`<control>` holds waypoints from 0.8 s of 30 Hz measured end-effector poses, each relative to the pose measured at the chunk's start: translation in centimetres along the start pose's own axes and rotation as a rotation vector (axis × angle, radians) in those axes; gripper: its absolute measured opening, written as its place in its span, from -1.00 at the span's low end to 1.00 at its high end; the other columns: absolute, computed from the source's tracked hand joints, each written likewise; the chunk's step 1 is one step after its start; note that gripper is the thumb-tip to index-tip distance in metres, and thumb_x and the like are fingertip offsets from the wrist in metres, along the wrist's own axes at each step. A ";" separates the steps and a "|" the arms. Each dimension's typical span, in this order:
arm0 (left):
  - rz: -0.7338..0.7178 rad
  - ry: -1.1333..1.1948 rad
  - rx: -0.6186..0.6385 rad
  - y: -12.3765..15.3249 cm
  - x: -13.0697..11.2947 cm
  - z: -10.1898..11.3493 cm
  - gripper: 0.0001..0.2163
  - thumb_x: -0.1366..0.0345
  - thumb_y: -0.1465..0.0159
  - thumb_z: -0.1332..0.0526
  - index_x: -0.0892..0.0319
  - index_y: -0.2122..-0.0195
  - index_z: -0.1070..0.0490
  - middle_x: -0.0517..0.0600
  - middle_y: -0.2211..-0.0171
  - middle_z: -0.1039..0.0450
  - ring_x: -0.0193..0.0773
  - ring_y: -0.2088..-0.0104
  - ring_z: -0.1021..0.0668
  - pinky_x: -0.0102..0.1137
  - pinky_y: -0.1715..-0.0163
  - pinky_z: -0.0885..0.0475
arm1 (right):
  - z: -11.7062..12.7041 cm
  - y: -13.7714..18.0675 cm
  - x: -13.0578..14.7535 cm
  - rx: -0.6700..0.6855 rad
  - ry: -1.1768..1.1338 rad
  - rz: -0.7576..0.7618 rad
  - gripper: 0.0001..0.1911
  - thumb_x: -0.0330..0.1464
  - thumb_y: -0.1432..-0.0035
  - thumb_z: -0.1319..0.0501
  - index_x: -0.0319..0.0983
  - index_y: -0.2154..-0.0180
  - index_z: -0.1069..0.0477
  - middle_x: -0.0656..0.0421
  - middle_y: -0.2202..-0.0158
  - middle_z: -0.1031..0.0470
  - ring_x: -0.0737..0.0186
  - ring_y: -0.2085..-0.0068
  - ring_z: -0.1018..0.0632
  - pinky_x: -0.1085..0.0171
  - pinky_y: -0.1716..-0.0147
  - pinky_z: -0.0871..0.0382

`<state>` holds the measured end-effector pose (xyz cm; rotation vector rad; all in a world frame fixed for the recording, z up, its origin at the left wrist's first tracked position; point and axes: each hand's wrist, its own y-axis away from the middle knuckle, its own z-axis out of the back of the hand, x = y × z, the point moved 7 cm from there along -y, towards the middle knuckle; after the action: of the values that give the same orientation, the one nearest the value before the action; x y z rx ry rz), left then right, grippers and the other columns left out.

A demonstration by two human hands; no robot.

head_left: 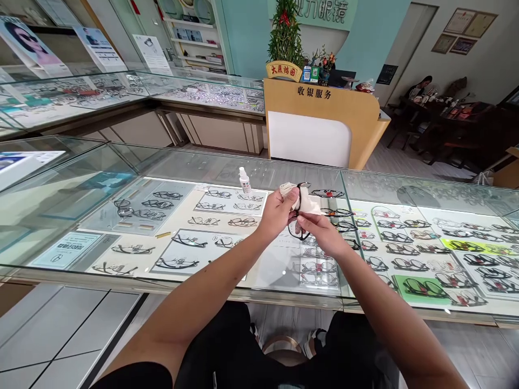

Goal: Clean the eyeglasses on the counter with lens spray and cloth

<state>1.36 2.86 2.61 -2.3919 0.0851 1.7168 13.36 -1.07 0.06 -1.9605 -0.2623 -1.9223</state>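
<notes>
Above the glass counter, my left hand [279, 208] is closed around a pale cloth [311, 204] and the upper part of a pair of black-framed eyeglasses [299, 233]. My right hand [320, 229] pinches the same eyeglasses near the middle of the frame, just below the cloth. One rim hangs below the fingers. The other lens is partly hidden by the cloth and my left fingers. A small white spray bottle [245, 181] stands upright on the counter, to the left of my hands.
The glass display counter [267, 294] holds rows of eyeglasses under its top. A wooden cashier desk [316, 100] with a plant [285, 35] stands beyond it. More showcases [211, 97] line the back left. A person [419, 86] sits at a table at far right.
</notes>
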 end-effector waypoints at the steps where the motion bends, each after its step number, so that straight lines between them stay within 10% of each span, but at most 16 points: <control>1: 0.010 -0.014 0.018 -0.1 0.1 -0.1 -0.38 -0.35 -0.12 -0.45 0.13 0.42 -0.31 -0.22 0.66 -0.19 -0.50 0.70 -0.22 -0.48 0.72 -0.06 | -0.1 0.0 0.0 -0.004 -0.002 0.000 -0.53 0.10 -0.33 -0.32 -0.17 0.14 -0.64 0.20 0.37 -0.47 0.21 0.30 -0.40 0.20 0.23 -0.31; 12: 0.057 0.093 0.348 -0.6 -0.4 -1.1 -0.50 -0.08 -0.17 -0.57 0.17 0.18 -0.44 -0.13 0.41 -0.39 -0.43 0.47 -0.41 -0.47 0.45 -0.35 | 1.7 0.0 0.4 -0.116 -0.214 -0.036 -0.57 0.06 -0.28 -0.37 -0.16 0.16 -0.65 0.08 0.21 -0.63 0.15 0.26 -0.49 0.17 0.24 -0.35; 24: 0.064 0.036 0.224 -0.1 0.1 -1.3 -0.40 -0.24 -0.10 -0.54 0.12 0.24 -0.33 -0.26 0.60 -0.22 -0.48 0.64 -0.24 -0.49 0.63 -0.12 | 1.0 0.1 -0.4 -0.048 -0.055 -0.033 -0.57 0.05 -0.34 -0.34 -0.18 0.17 -0.61 0.17 0.35 -0.50 0.19 0.30 -0.39 0.19 0.27 -0.28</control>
<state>2.64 2.74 2.94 -2.2778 0.3439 1.5970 14.30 -0.68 -0.33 -2.0544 -0.2680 -1.9142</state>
